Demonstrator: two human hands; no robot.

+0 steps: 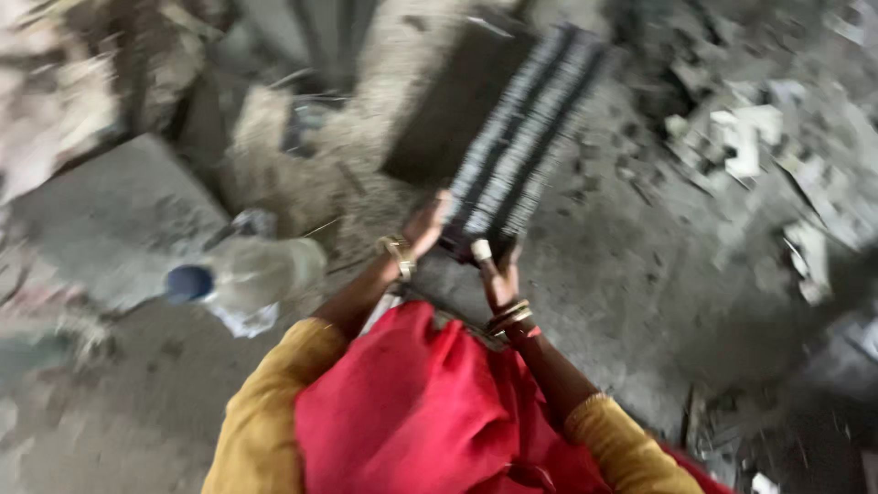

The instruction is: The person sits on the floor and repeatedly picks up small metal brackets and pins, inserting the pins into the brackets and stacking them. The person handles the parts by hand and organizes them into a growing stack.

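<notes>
Dim, flat light; heavy motion blur throughout, edges smeared.

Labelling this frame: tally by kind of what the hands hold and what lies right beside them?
Ribbed dark slab, held by left hand and right hand: 1
Plastic bottle, blue cap: 1
Wrist bangles: too blurred to count
Total: 2 things

The long, flat, dark slab (523,135) has pale ribbed stripes running down its length. It tilts away toward the upper right above dusty ground, its near end held, motion-blurred.
</notes>
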